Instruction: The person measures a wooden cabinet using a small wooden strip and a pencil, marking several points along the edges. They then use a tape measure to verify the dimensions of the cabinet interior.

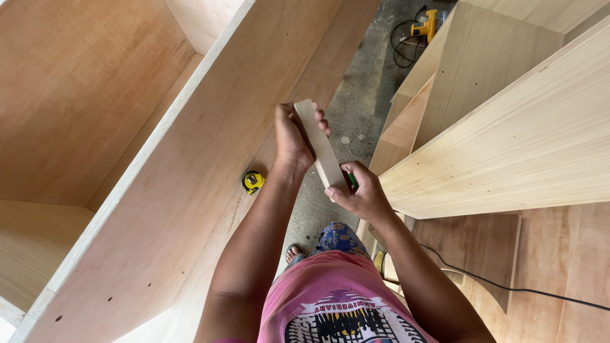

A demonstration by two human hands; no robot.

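Seemingly mid-marking, a person at the centre of the frame grips a short pale wooden strip [320,147] with both hands: the left hand [293,136] is wrapped closed around its upper end, the right hand [362,194] closed on its lower end, with a green pencil [351,180] pinched alongside. Any next stroke likely calls for steadying the flat, smooth strip. A yellow tape measure [253,181] lies on the large plywood panel [190,190] left of centre; cut boards [508,140] fill the right
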